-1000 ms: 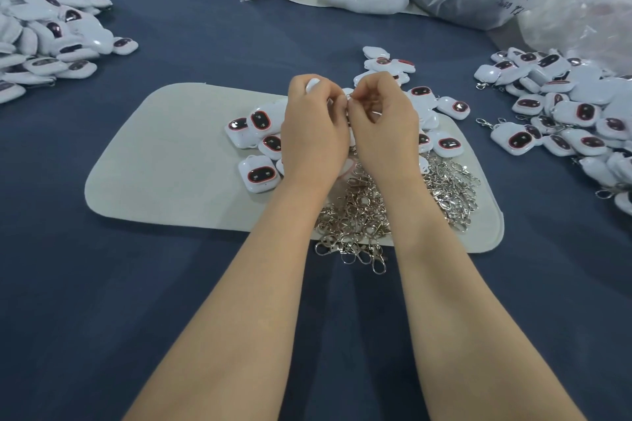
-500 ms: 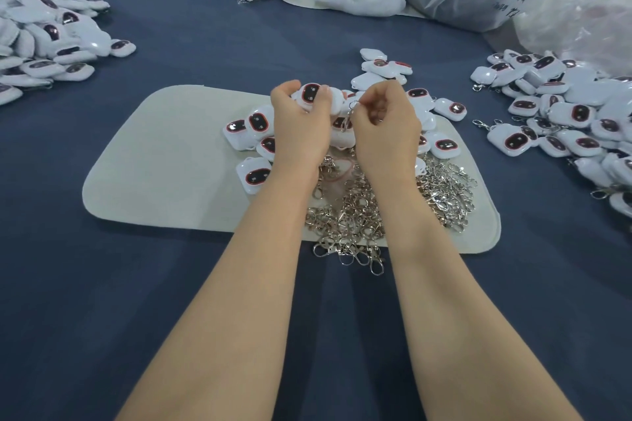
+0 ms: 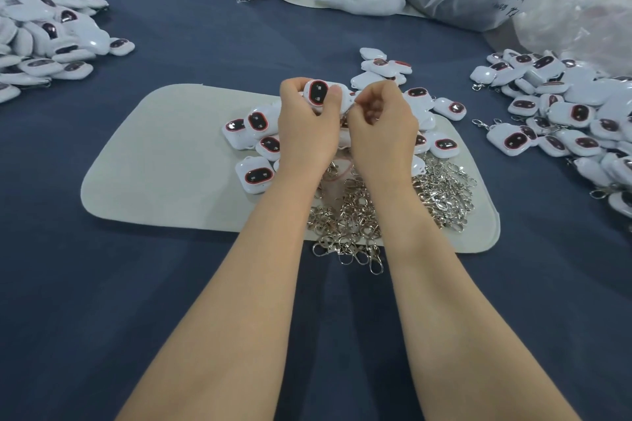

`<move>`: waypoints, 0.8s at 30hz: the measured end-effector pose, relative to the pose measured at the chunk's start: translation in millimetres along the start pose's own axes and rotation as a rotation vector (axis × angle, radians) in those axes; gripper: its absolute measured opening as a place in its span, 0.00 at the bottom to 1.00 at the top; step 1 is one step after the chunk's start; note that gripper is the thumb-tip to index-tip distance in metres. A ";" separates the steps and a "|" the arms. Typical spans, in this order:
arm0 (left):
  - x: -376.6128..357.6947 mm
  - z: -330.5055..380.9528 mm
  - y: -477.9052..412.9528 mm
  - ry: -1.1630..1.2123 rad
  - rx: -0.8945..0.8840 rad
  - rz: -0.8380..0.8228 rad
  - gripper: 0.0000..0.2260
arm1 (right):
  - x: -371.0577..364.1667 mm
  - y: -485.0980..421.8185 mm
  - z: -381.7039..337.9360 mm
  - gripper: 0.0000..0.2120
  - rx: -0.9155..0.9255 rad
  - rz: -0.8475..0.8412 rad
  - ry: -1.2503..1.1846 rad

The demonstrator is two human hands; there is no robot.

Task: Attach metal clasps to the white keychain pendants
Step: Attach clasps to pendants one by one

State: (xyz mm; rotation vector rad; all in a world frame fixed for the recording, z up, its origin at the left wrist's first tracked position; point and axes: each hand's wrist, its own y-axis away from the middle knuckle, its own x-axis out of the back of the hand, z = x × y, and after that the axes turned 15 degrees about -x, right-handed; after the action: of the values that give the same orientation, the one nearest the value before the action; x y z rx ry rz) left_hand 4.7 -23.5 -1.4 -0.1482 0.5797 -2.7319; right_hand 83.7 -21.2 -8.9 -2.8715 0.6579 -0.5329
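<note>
White keychain pendant (image 3: 318, 92), a glossy rounded-square shell with a dark, red-rimmed oval face, is gripped by the left hand (image 3: 304, 128) above a pale felt mat (image 3: 164, 164). The right hand (image 3: 383, 131) pinches a small, mostly hidden metal clasp (image 3: 351, 105) at the pendant's edge, over a tangled heap of shiny clasps (image 3: 359, 222).

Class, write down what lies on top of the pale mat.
White pendants and a heap of metal clasps lie on the mat. The left hand and right hand hide part of each pile.
</note>
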 end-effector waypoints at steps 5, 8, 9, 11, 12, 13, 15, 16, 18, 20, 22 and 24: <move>-0.7 -1.9 -0.1 -0.022 -0.006 -0.004 0.09 | 0.7 -0.8 1.1 0.05 -0.010 0.028 -0.005; -0.4 -2.5 0.2 -0.042 -0.019 -0.006 0.09 | 0.6 -0.6 0.9 0.06 -0.008 0.024 -0.004; -0.7 -2.5 0.3 -0.043 -0.020 -0.009 0.09 | 0.4 -0.8 0.9 0.07 -0.008 0.022 -0.005; -1.0 -1.9 0.2 -0.045 -0.022 -0.013 0.10 | 0.2 -1.0 1.0 0.06 -0.006 0.020 -0.004; -1.0 -1.9 0.1 -0.049 -0.026 -0.012 0.10 | 0.0 -0.9 1.1 0.06 -0.007 0.020 -0.003; -0.9 -1.9 0.1 -0.053 -0.030 -0.011 0.10 | -0.2 -0.8 1.3 0.06 -0.009 0.022 -0.004; -0.7 -1.9 0.1 -0.065 -0.037 -0.008 0.09 | -0.5 -1.1 1.3 0.06 -0.014 0.027 -0.006; -0.7 -2.2 0.2 -0.073 -0.040 -0.008 0.09 | -0.6 -1.2 1.4 0.06 -0.014 0.029 -0.004; -0.4 -2.5 0.5 -0.080 -0.040 -0.011 0.09 | -0.8 -1.1 1.8 0.06 -0.007 0.030 0.002; -0.5 -2.3 0.6 -0.076 -0.035 -0.013 0.09 | -1.0 -1.4 2.3 0.06 -0.003 0.033 0.003; -0.5 -1.9 0.8 -0.076 -0.036 -0.010 0.09 | -1.2 -1.5 2.9 0.06 0.000 0.035 0.006; -0.6 -1.2 0.9 -0.073 -0.037 -0.005 0.09 | -1.8 -1.3 3.3 0.07 0.009 0.035 0.010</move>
State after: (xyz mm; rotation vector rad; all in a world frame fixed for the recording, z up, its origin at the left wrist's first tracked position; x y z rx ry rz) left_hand 5.2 -23.6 -2.8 -0.2573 0.6108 -2.7083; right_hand 83.9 -19.0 -12.2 -2.8455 0.7042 -0.5436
